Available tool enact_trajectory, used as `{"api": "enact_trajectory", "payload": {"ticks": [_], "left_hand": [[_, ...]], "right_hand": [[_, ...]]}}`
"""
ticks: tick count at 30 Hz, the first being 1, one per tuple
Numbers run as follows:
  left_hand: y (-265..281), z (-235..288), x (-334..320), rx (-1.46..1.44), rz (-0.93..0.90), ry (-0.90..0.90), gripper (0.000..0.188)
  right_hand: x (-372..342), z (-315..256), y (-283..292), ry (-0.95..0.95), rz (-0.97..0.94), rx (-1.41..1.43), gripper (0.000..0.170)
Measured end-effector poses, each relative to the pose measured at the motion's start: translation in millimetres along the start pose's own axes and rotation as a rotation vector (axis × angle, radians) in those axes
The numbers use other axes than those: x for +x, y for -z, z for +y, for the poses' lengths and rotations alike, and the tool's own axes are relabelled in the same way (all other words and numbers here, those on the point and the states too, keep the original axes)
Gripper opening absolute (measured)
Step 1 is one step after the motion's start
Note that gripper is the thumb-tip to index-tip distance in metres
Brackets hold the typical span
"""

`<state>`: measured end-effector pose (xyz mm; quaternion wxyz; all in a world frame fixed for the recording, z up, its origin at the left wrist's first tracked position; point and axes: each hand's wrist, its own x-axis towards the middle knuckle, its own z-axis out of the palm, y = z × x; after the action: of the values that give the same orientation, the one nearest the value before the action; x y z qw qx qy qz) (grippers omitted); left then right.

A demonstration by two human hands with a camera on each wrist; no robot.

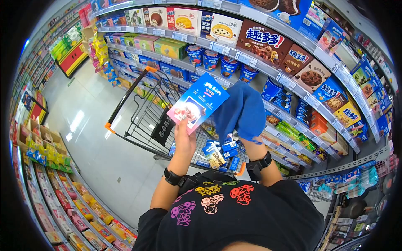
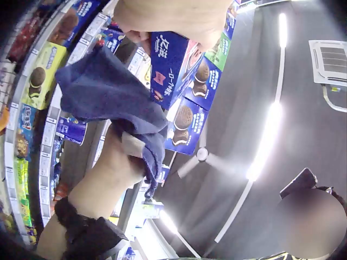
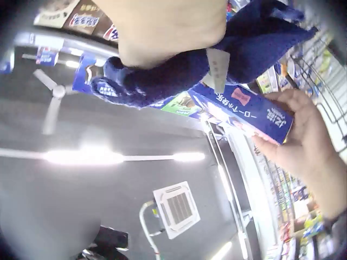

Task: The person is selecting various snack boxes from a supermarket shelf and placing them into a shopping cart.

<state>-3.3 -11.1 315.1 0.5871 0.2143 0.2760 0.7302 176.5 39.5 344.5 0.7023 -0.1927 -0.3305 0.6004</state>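
My left hand (image 1: 186, 140) grips a blue-and-pink biscuit box (image 1: 205, 98) by its lower end, its printed front facing up in the head view. A dark blue cloth (image 1: 242, 109) hangs over my right hand (image 2: 116, 157), which holds it close beside the box; most of the right fingers are hidden under its folds. From the right wrist view, the cloth (image 3: 157, 81) with a white tag lies right at the far end of the box (image 3: 244, 111), and my left thumb and fingers (image 3: 301, 111) close on the box's near end.
A shopping cart (image 1: 132, 140) stands below my hands, with several small blue packs (image 1: 229, 146) inside. Shelves of biscuit boxes (image 1: 264, 44) and blue tubs (image 1: 228, 67) curve ahead and to the right. Another snack shelf (image 1: 63, 188) lines the aisle at left.
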Motion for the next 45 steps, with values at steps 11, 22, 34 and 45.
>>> {"api": "enact_trajectory", "payload": {"ticks": [11,22,34,45], "left_hand": [[-16,-26,-11,0.184,0.041,-0.053,0.04],[5,-64,3,-0.186,0.083,0.337,0.036],[1,-157,-26,0.245,0.061,0.622,0.048],[-33,-199,-8,0.02,0.224,0.767,0.052]], "right_hand": [[-40,-2,-19,0.614,-0.498,-1.698,0.05],[-77,41,47,0.124,-0.356,-1.198,0.053],[-72,17,127,-0.484,0.485,-0.11,0.04],[-20,-24,227,-0.59,0.639,-0.247,0.032]]}}
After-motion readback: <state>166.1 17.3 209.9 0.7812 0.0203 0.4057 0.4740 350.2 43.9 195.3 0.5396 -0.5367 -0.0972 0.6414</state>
